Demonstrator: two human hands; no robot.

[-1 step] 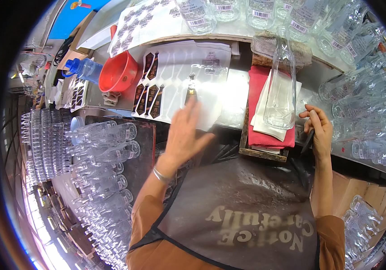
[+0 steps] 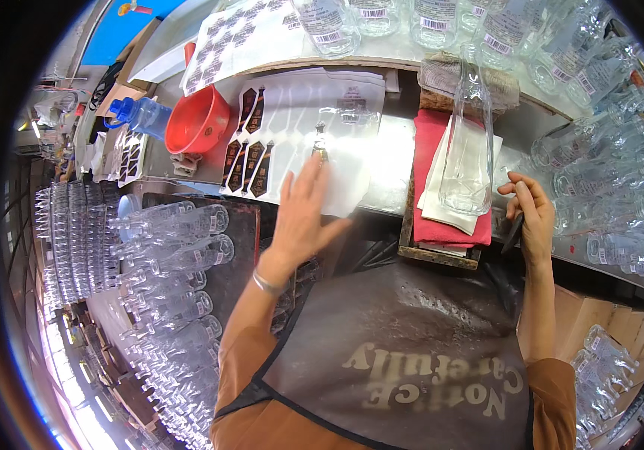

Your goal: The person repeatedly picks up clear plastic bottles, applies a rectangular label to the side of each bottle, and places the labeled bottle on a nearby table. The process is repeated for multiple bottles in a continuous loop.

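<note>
My left hand [image 2: 299,221] is open over a white sheet of decals [image 2: 284,161], its fingers extended and thumb apart. Its fingertips touch or hover at the lower part of a single dark decal [image 2: 320,142]; contact cannot be told. More black tie-shaped decals [image 2: 248,166] with gold marks line the sheet's left side. To the right, my right hand [image 2: 532,214] is closed around a thin dark flat piece [image 2: 513,234], perhaps a scraper. Beside that hand a clear glass bottle [image 2: 466,169] lies on a folded white cloth [image 2: 434,191] over red cloth [image 2: 427,135].
A wooden box [image 2: 442,256] holds the cloths, with a rag [image 2: 472,79] behind. A red plastic bowl [image 2: 200,120] and a blue-tinted jug [image 2: 142,116] stand far left. Glass bottles crowd the right bench [image 2: 600,172], the back shelf [image 2: 434,22] and the lower left [image 2: 172,300].
My left hand has drawn back slightly toward the left, its fingers a little more spread. My right hand and the bottle stay put.
</note>
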